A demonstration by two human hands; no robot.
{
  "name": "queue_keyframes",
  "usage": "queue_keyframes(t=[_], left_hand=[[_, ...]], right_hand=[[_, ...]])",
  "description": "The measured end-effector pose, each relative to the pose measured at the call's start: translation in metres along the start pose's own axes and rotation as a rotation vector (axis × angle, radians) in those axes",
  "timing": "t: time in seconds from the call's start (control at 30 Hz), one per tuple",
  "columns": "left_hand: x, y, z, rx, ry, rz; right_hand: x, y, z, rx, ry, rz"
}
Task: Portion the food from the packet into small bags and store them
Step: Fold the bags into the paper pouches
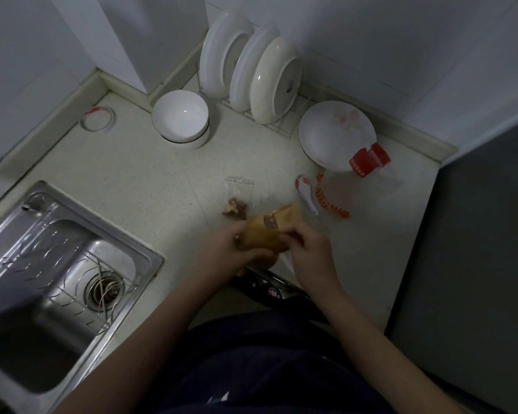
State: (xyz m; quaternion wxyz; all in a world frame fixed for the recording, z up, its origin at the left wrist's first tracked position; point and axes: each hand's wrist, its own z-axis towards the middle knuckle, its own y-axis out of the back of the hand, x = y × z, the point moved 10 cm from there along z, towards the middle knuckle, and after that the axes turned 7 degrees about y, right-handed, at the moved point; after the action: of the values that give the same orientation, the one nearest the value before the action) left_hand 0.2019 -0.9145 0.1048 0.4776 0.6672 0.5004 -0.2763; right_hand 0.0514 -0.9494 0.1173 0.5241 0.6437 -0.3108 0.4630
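- A dim, top-down view of a pale speckled kitchen counter, with a person's two bare forearms reaching in from the bottom edge.
- A tan, crinkled food packet is held just above the counter near its front edge. Its opened top points away from the person.
- The left hand curls its fingers round the packet's lower body. The right hand pinches the packet's right side near the opening.
- Just beyond the packet, a small clear plastic bag lies flat on the counter with brown and pale food pieces at its near end. Whether it is sealed cannot be told.
- To the right lies a white ceramic spoon with a red pattern, beside flat clear bags with orange-red zip strips.
- Further back stand stacked white bowls and white plates upright in a wire rack. A steel sink lies to the left.
- Likely risk: the packet sits close to the counter's front edge, so tipping it could send pieces over the edge or scatter them on the counter.
- The thin, limp bags may fold shut while being filled, so food could miss the mouth.
- A hard squeeze by the left hand could crush the contents or push them out suddenly.
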Motion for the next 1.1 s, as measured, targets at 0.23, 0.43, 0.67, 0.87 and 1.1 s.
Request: queue_keyframes(t=[0.23,0.43,0.67,0.87,1.1], left_hand=[[0.05,-0.025,0.016,0.215,0.309,-0.122],[0.074,0.033,0.072,-0.13,0.404,-0.069],[0.096,0.041,0.128,-0.143,0.462,0.052],[0.102,0.031,0.146,-0.098,0.46,0.129],[0.096,0.027,0.145,-0.105,0.369,0.133]], right_hand=[[-0.08,0.01,-0.007,-0.196,-0.412,0.332],[-0.138,0.026,-0.014,-0.292,-0.657,0.185],[-0.144,0.006,0.008,-0.191,-0.746,0.057],[-0.146,0.015,0.0,-0.212,-0.759,0.085],[-0.151,0.065,-0.012,-0.354,-0.7,0.117]])
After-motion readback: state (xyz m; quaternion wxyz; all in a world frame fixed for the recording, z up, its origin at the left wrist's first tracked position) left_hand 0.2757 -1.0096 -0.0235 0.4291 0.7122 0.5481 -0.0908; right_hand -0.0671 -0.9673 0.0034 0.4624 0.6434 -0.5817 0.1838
